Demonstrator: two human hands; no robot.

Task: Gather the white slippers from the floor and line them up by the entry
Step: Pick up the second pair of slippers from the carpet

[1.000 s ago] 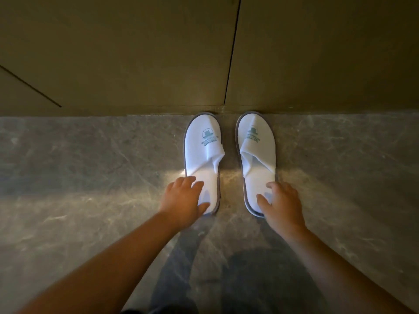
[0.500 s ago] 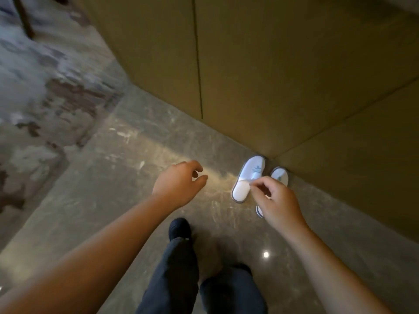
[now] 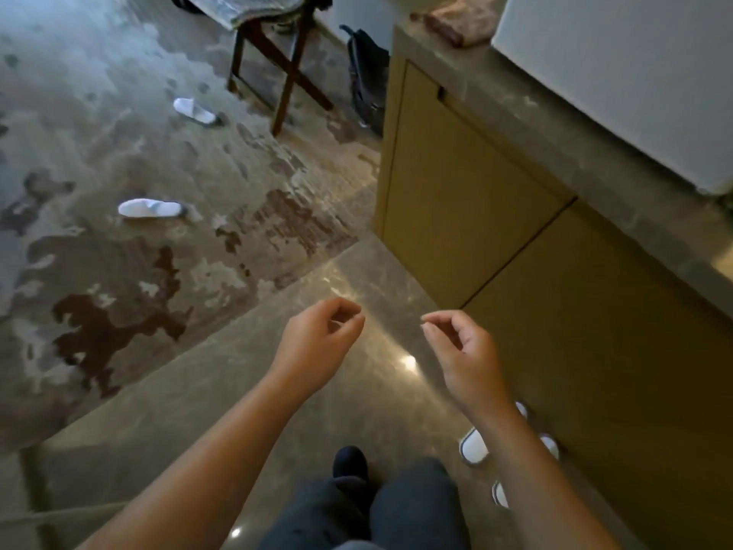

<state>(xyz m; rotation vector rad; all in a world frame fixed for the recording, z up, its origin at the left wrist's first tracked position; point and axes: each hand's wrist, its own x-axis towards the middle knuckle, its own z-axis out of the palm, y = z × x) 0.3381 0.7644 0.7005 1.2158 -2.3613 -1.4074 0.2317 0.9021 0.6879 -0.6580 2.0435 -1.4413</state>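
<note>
Two white slippers lie apart on the patterned carpet: one slipper at mid left, another slipper farther off near a folding stand. A placed pair sits against the cabinet at lower right, mostly hidden by my right forearm; the heel of one placed slipper shows, and a sliver of the other beyond the arm. My left hand and my right hand hang in the air over the stone floor, fingers loosely curled, holding nothing.
A yellow-brown cabinet with a stone top runs along the right. A wooden folding stand and a dark bag stand at the back. The stone floor meets the carpet diagonally. My legs and a dark shoe are below.
Both hands have let go of the slipper pair by the cabinet and lifted. The view has swung left and up, so the carpet and two more slippers are now in sight.
</note>
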